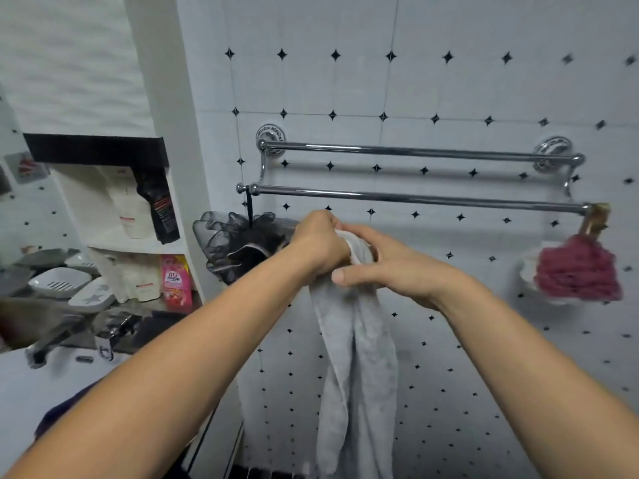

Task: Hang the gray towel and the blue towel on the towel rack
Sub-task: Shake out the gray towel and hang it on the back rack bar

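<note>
- White wall tiles [432,84] with small black diamonds carry a chrome double-bar towel rack [415,197]; a black mesh bath sponge [238,240] hangs from its left end and a red one [577,274] from its right.
- Both forearms reach forward below the lower bar.
- Left hand [320,245] and right hand [383,264] are closed around the bunched top of a gray terry towel [356,368], which hangs straight down.
</note>
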